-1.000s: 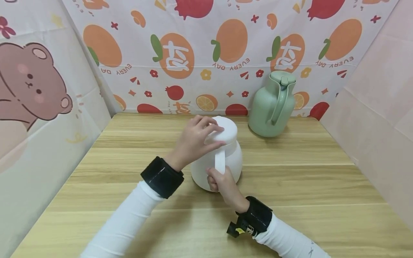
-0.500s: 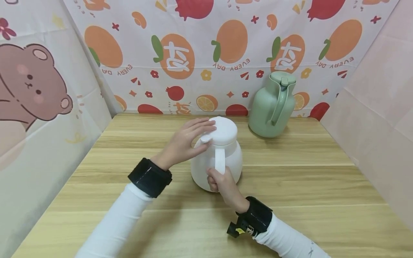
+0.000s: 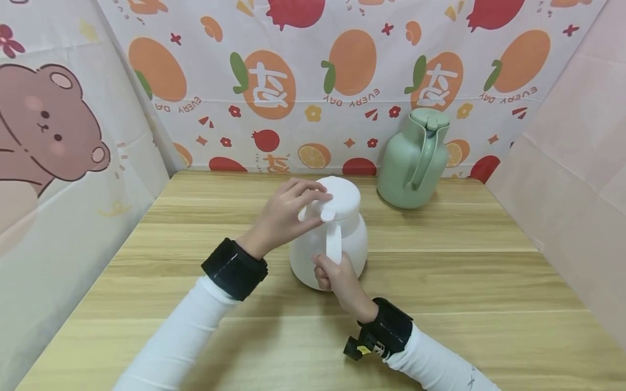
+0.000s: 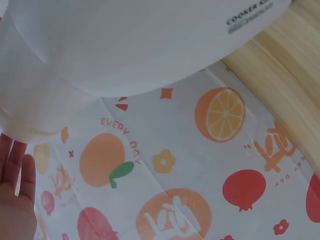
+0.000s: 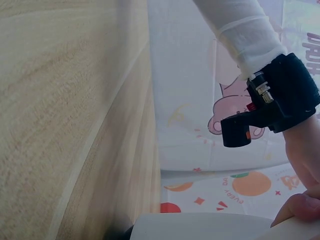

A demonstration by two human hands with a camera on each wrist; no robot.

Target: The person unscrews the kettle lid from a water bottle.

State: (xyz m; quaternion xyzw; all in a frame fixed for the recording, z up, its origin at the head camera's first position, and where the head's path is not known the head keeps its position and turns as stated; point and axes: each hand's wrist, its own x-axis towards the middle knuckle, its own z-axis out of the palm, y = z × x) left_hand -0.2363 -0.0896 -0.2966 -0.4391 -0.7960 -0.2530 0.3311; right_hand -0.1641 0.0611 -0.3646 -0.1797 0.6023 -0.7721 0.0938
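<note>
A white thermos jug [image 3: 354, 244] stands upright mid-table, its handle [image 3: 334, 244] towards me. My right hand [image 3: 339, 277] grips the lower part of that handle; part of it also shows in the right wrist view. My left hand [image 3: 286, 214] holds the jug's round lid [image 3: 344, 196] from the left, fingertips bent over the top. The left thumb is at a small tab [image 3: 327, 215] on the lid's rim, which sits above the handle. In the left wrist view, several fingers [image 4: 15, 167] reach up to the lid's edge, while the thumb is out of sight.
A green thermos jug [image 3: 413, 163] stands at the back right of the wooden table [image 3: 464, 282], handle facing forward. Fruit-printed cloth [image 3: 313, 76] hangs behind the table's far edge. Cloth screens also rise on the left and right.
The left hand's fingers straightened and shifted left, then bent over the lid again. Since half a second ago the lid's tab has swung right, to above the handle. The right hand stayed still.
</note>
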